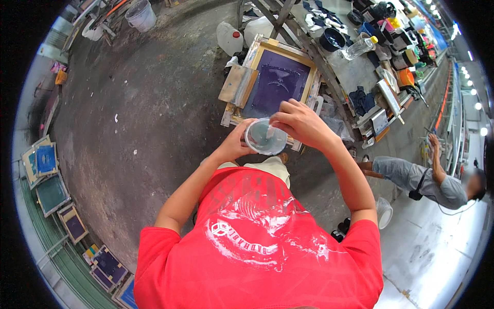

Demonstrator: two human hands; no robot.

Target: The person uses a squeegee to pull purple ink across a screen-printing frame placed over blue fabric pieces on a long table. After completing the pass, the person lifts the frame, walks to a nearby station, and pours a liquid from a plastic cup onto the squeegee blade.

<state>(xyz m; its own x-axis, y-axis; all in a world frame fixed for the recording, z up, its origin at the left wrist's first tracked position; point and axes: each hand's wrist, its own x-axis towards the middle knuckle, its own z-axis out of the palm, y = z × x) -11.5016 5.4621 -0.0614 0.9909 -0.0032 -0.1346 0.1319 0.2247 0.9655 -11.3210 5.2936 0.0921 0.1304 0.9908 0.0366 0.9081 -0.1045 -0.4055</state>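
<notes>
A translucent plastic cup (263, 146) with some greyish stuff inside is held in front of my waist. My left hand (234, 144) wraps its side, thumb near the rim. Over the cup's right edge is my right hand (301, 121), its fingers pinched together and pointing down into the mouth. A pale, thin thing seems to reach from those fingers into the cup; its kind cannot be made out. Just beyond the cup, a wooden-framed printing screen (272, 82) with dark purple mesh leans at a slant.
Wooden boards (239, 85) rest against the screen's left side. A white jug (229, 38) with a red cap stands behind. On the right, a cluttered bench (346, 69) holds a clear bottle (361, 47) and several tubs. Another person (411, 175) stands at right. More screens (52, 194) line the left wall.
</notes>
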